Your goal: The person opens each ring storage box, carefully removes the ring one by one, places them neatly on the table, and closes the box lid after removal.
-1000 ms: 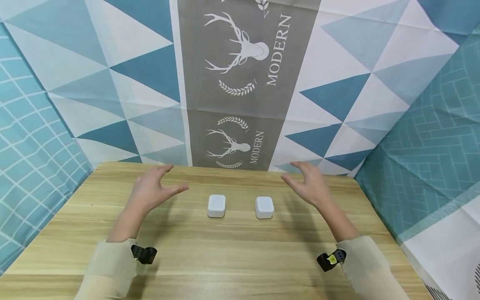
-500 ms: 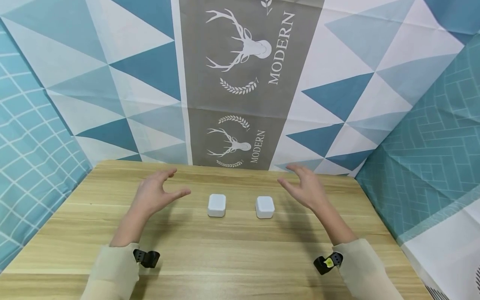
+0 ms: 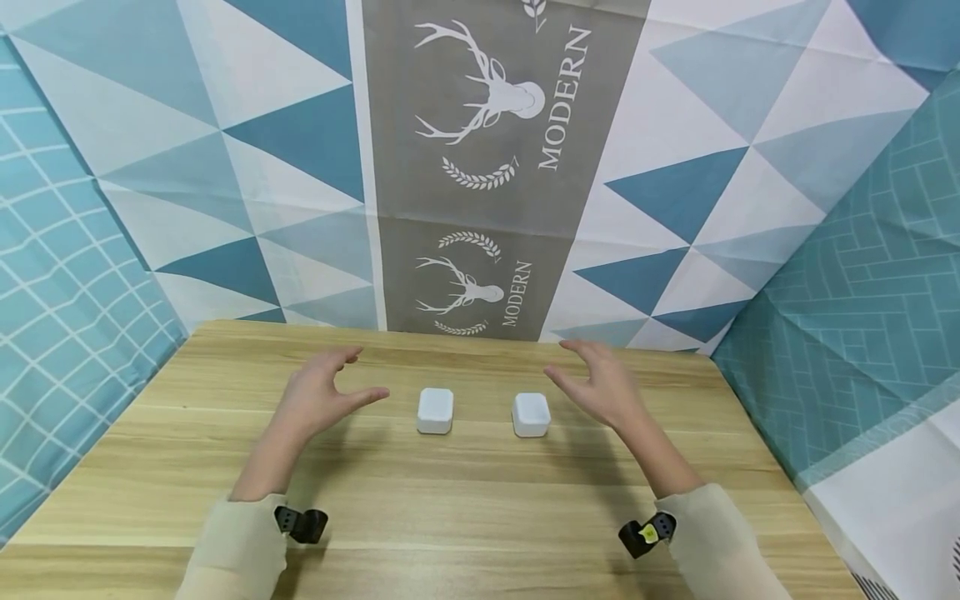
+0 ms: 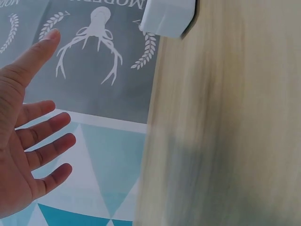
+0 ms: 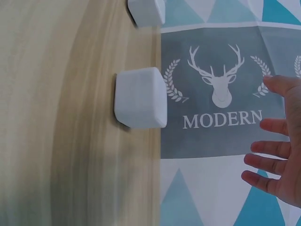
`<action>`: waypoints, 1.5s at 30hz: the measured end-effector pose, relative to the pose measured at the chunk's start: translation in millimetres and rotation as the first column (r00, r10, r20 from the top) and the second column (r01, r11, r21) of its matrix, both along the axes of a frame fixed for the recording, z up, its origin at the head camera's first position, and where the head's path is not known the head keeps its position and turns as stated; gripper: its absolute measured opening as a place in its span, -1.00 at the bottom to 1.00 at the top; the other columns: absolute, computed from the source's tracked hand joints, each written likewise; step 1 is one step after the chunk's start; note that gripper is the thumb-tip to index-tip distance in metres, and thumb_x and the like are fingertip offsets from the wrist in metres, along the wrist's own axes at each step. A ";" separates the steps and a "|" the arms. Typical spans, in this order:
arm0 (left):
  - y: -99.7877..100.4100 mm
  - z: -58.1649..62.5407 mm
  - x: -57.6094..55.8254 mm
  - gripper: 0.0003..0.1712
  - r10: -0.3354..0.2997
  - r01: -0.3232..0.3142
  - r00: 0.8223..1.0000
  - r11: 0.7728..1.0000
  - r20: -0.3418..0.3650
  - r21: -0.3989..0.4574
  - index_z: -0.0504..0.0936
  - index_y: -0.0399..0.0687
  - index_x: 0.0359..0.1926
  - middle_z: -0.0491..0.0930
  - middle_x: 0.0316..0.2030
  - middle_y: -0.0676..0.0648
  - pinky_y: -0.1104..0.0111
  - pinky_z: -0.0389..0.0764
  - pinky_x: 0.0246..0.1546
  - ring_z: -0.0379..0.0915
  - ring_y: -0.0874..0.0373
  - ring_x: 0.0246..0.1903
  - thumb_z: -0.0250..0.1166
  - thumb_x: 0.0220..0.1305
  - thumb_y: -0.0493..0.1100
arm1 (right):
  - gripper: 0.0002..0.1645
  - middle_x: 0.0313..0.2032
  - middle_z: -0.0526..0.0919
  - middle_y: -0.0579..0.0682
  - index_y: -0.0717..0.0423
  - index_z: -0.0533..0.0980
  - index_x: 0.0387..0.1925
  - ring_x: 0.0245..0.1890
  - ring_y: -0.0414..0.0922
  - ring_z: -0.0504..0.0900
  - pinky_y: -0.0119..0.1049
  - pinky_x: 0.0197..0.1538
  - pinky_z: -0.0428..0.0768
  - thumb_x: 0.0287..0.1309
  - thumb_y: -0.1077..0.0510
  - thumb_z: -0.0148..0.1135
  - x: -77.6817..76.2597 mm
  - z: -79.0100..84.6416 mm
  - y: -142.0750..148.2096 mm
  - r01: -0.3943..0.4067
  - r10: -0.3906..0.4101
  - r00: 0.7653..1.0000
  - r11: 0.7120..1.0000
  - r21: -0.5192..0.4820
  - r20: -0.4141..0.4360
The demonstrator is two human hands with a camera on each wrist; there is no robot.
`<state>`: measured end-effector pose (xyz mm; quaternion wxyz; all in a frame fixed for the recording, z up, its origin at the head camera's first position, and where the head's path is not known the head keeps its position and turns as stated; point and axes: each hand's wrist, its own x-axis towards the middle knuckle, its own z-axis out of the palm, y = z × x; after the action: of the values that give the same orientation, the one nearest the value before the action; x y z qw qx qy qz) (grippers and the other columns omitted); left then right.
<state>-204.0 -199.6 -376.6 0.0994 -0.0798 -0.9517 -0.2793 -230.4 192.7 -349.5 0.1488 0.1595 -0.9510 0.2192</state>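
Observation:
Two white blocks with rounded edges sit side by side on the wooden table, a gap between them. The left white block (image 3: 435,410) has my left hand (image 3: 318,396) to its left, held above the table with thumb and fingers spread apart. On the other side, my right hand (image 3: 600,387) hovers to the right of the right white block (image 3: 531,414), its thumb and fingers likewise spread. Neither hand touches a block. The right wrist view shows the near block (image 5: 141,98) large, apart from the fingers; in the left wrist view a block (image 4: 169,16) is cut by the top edge.
The wooden table (image 3: 465,517) ends at a patterned cloth backdrop (image 3: 465,192) with deer heads and triangles. Blue cloth (image 3: 67,250) hangs at the left, teal cloth (image 3: 862,275) at the right. Each cuff bears a black wrist camera (image 3: 303,525).
Both hands have moved inward, the left one rightward and the right one leftward, each nearer its block and slightly lower in the head view. The blocks stay in place.

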 end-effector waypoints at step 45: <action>32.9 -32.2 10.4 -0.06 -0.055 0.052 0.998 0.993 0.024 0.105 0.37 -0.22 0.25 0.52 0.08 -0.23 -0.03 0.46 0.04 0.43 -0.18 0.05 0.43 -0.08 0.21 | -0.40 0.04 0.61 0.10 0.11 0.54 0.05 0.12 0.07 0.52 0.02 0.15 0.48 0.06 -0.18 0.23 8.6 -35.1 -44.3 -0.164 0.161 0.985 0.985 -0.053 -0.064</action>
<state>-193.6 -166.8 -408.8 0.0833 -0.0962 -0.9346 -0.3322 -221.9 148.4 -384.5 0.1634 0.2387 -0.9232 0.2531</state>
